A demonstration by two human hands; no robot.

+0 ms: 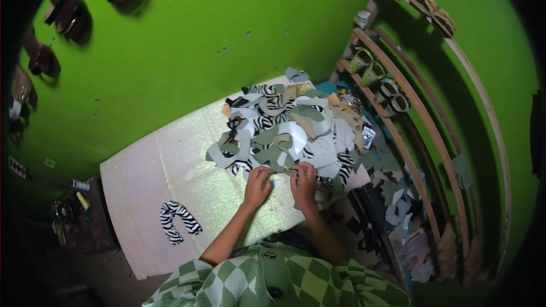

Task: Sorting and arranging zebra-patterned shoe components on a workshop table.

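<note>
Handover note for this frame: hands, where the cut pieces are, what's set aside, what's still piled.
Left hand: on the near edge of the pile, fingers curled on a piece; grip unclear.
Right hand: beside it, touching the same edge; grip unclear.
Pile: grey, green, white and zebra-print cut pieces heaped at the far right of the pale board.
Done: one zebra-print U-shaped piece lies apart at the near left of the board.
Left: the rest is still heaped.

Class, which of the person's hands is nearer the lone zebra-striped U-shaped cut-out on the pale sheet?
Left. The left hand lies up and right of the zebra-striped U-shaped cut-out; the right hand is farther right, at the pile.
</note>
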